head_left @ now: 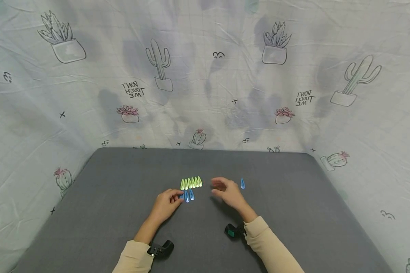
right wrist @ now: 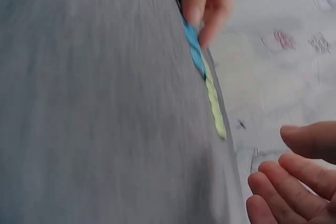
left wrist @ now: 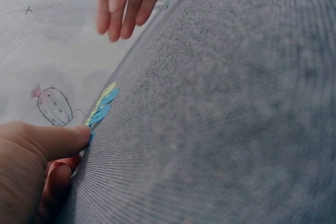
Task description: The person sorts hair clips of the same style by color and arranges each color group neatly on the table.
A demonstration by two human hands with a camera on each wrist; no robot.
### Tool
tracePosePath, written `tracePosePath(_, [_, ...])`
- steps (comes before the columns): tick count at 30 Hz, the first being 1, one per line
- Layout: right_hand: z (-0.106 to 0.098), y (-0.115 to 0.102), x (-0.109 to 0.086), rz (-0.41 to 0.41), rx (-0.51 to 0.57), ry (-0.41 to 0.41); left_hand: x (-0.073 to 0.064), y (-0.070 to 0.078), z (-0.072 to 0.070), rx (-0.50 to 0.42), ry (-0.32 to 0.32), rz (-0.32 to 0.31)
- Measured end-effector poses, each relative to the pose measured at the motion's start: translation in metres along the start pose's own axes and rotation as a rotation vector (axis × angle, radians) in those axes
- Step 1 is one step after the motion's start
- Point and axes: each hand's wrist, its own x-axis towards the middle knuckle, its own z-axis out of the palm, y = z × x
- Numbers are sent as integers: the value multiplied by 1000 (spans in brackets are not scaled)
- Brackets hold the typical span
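Observation:
Several yellow-green snap hair clips (head_left: 190,183) lie side by side in a row on the grey table. Just in front of them is a shorter row of blue hair clips (head_left: 187,196). My left hand (head_left: 165,205) pinches the leftmost blue clip (left wrist: 92,137) between thumb and fingers, down at the table; the fingers partly hide it. To the right of the rows, my right hand (head_left: 230,194) hovers above the table, fingers loosely bent and thumb apart. Nothing lies in that right hand (right wrist: 296,187). A single blue hair clip (head_left: 243,184) rests beyond it on the right.
The grey table (head_left: 123,170) reaches back to a pale curtain (head_left: 205,76) printed with cacti and potted plants, which also hangs along both sides. A black wrist camera (head_left: 161,249) sits on the left wrist and another black camera (head_left: 234,231) on the right.

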Motion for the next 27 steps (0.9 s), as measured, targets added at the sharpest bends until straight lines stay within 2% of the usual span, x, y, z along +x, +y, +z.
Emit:
tracePosePath(4, [-17, 4, -6, 30, 7, 9, 0, 0, -1, -3, 2, 3])
tracePosePath(10, [-43, -3, -16, 56, -20, 40, 0, 1, -1, -3, 3, 10])
tracePosePath(18, [-67, 36, -18, 89, -63, 159, 0, 1, -1, -7, 6, 2])
tracePosePath(23, [-74, 45, -21, 130, -82, 216, 0, 0, -1, -11, 4, 4])
tracePosePath(27, [-75, 48, -21, 198, -93, 242, 0, 0, 0, -7, 4, 9])
